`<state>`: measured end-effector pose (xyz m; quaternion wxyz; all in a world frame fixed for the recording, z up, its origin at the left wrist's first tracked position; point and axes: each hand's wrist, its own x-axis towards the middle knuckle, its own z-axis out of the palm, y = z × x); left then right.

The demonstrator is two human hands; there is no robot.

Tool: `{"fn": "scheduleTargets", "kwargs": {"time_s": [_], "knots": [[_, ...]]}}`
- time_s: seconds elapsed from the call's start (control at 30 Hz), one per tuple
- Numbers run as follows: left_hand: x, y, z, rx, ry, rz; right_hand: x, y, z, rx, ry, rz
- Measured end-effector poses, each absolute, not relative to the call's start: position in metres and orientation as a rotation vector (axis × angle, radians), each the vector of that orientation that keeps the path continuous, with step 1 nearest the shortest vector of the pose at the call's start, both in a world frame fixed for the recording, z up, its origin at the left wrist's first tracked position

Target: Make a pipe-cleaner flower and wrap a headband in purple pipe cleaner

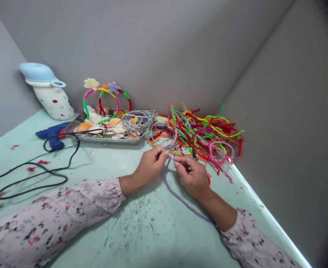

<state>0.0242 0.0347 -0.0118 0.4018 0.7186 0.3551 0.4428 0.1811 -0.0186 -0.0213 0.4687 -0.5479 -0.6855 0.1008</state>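
My left hand (150, 165) pinches a wire ring (162, 137) near a short wrapped stretch of purple. Just to its right, my right hand (193, 175) is closed, its thumb and forefinger pinched at the same ring beside the purple pipe cleaner (177, 197). From between the fingertips the pipe cleaner's long free end curves down over the table and passes beneath my right wrist. Pink wrapping shows on the ring's right side. The exact grip of my right fingertips is too small to make out.
A heap of coloured pipe cleaners (205, 136) lies behind my right hand. A metal tray (110, 140) holds discs, wire coils (138, 121) and flower-topped hoops (101, 95). At the left are a blue glue gun (53, 134), a black cable (35, 169) and a white bottle (53, 100).
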Motion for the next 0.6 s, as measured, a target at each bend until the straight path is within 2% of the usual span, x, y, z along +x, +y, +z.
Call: {"fn": "scheduleTargets", "kwargs": {"time_s": [0.6], "knots": [[0.0256,0.0355,-0.0144,1.735,0.877,0.952,0.1826,-0.0163,-0.0257,-1.363,-1.722,0.159]]}}
